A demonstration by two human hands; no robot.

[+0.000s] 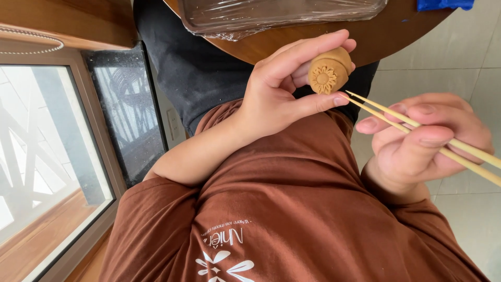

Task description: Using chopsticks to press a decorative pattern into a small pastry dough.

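Clay piece pinched, sticks at its face

The left hand (276, 89) pinches a flower-stamped clay piece (329, 71) between thumb and fingers; the right hand (422, 143) grips two bamboo sticks (417, 128), tips just beside it.

Pale grey floor tiles (469, 57) with thin grout lines are seen on the right, lit pretty evenly by daylight. A round brown wooden table (334, 36) is set along the top, with a clear plastic-wrapped tray (276, 13) rested on it and a scrap of blue cloth (443, 4) at the edge. On the left, a wood-framed glass window (47, 156) is bordered by a dark polished stone strip (130, 120).
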